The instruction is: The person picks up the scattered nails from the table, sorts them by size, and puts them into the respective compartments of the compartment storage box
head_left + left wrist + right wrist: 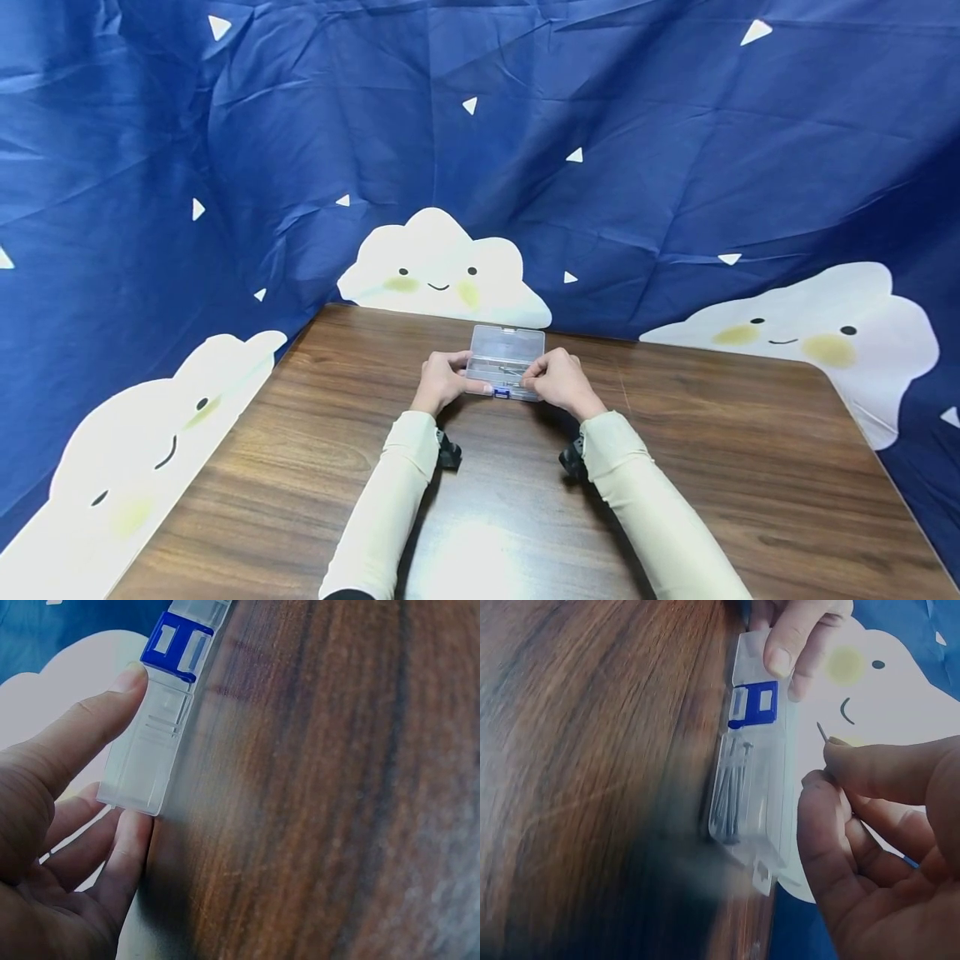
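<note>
Nail [822,733] in a narrow pinch between thumb and forefinger of the right hand [560,381], at the right part of the clear plastic box [139,772]. Left hand [441,381] grips the box's left end, thumb on the front edge right by the blue latch [763,702], other fingers around the end. Raised lid [507,342] stands beyond both sets of fingertips; more nails [732,787] lie bunched behind the front wall, near the right fingertips. Wooden table [322,425] beneath; blue cloth [637,83] with white clouds [442,267] beyond the fingers. Right thumb and forefinger hide the nail's middle. Long axis runs slantwise through the pinch; in the right-wrist view the exposed end points up and left past the thumb tip, the other passes below the forefinger. Thin, straight, dark grey, seemingly tapered at the exposed end; its head cannot be made out
</note>
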{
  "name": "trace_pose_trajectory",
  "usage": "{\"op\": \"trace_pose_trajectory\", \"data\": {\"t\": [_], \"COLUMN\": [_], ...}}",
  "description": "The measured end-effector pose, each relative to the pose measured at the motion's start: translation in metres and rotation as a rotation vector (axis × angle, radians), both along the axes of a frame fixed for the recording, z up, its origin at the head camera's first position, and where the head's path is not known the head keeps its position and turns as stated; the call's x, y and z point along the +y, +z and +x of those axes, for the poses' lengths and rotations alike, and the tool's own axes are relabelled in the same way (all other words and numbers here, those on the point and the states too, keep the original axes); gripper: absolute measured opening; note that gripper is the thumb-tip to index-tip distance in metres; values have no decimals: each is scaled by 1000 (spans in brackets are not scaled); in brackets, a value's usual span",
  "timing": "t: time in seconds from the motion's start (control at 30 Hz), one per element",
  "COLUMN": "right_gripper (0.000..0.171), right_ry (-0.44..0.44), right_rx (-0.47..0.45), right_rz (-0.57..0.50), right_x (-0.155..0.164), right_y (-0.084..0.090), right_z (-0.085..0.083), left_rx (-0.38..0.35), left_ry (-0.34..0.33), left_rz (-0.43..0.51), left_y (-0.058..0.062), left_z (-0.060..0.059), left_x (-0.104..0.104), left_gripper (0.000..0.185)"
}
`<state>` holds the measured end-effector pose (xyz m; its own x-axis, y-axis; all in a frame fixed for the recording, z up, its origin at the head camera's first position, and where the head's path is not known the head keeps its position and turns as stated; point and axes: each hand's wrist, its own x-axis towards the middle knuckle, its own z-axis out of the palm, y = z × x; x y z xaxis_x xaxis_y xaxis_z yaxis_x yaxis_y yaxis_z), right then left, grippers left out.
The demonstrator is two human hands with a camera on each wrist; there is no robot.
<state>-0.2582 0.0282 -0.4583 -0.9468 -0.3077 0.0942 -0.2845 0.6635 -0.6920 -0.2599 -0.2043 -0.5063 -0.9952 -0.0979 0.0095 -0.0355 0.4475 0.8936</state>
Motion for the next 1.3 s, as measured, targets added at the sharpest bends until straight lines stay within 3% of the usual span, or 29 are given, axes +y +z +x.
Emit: {"op": "trace_pose_trajectory", "data": {"t": [0.47, 0.8, 1.3], "right_gripper": [9, 12, 7], "right_ry": [-8, -29, -47], "right_rx": [9, 3, 20], "right_rz": [19, 30, 25], "right_x": [-26, -43, -53], "right_y": [2, -7, -8], "right_z": [-5, -14, -11], "left_rx": [16, 15, 25], "left_ry": [4, -4, -17], "left_rz": [-32, -35, -10], "left_y": [0, 0, 0], "left_z": [0, 0, 0], "left_x": [0, 2, -1], "left_gripper": [79, 78, 75]}}
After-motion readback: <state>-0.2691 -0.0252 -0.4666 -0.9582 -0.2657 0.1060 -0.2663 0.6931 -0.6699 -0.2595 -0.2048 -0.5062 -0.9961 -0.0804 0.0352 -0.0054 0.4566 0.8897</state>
